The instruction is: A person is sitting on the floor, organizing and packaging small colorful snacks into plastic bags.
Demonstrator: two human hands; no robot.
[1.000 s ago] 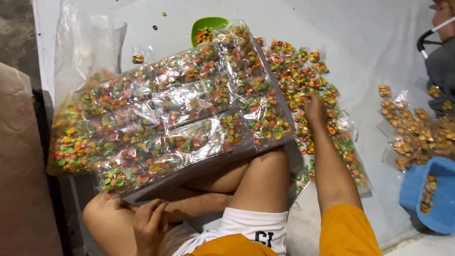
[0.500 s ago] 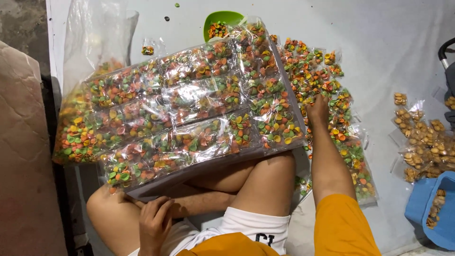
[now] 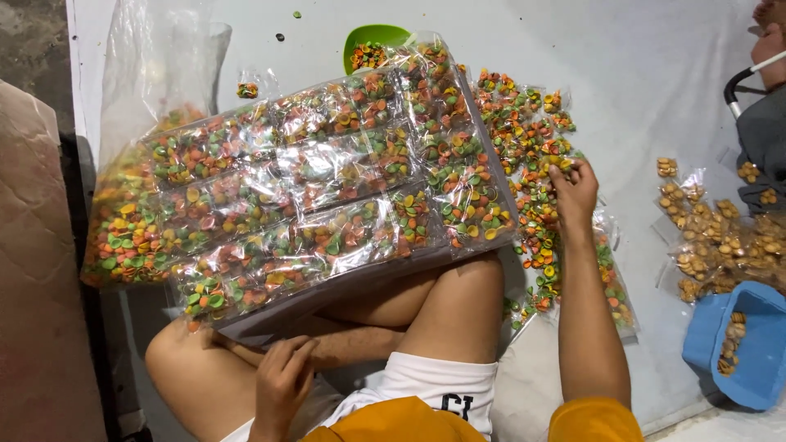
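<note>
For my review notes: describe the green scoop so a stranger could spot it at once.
Start at the big flat board covered with clear packets of coloured snacks on the person's lap. At its far edge, a rounded green scoop peeks out, the only solid green object there.

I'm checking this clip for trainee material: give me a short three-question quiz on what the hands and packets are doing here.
1. True or false: the right hand rests on the loose pile of colourful snack packets on the white sheet.
2. Where does the board of packed rows sit?
A. on the person's lap
B. inside the blue tub
C. on the brown cardboard
3. Fill in: the left hand is by the board's near ______.

Key:
1. True
2. A
3. edge
</note>
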